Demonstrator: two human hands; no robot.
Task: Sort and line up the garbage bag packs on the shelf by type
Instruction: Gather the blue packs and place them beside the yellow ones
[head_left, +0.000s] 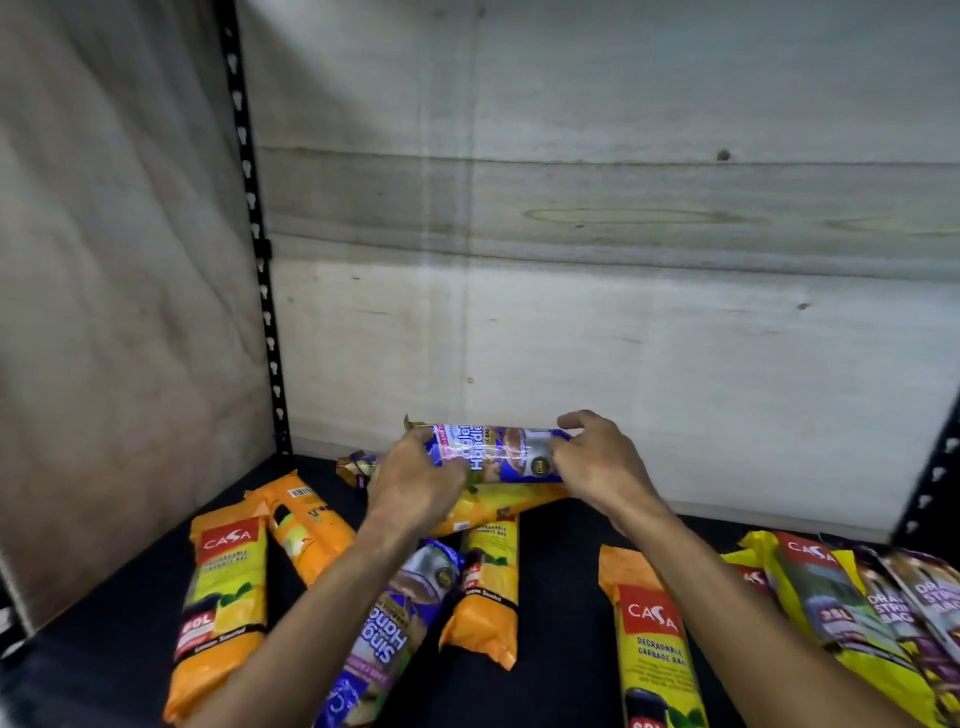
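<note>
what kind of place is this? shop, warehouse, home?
Probably a shop shelf or stockroom rack. Clues: a black slotted metal upright, a plain board back wall, and many retail garbage bag packs on the dark shelf, including the blue pack held in both hands.

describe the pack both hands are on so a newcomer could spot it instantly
On the dark shelf, look to the back wall. A blue-purple pack lies crosswise there, left hand and right hand gripping its ends. Its neighbours are mostly orange-yellow packs.
</note>
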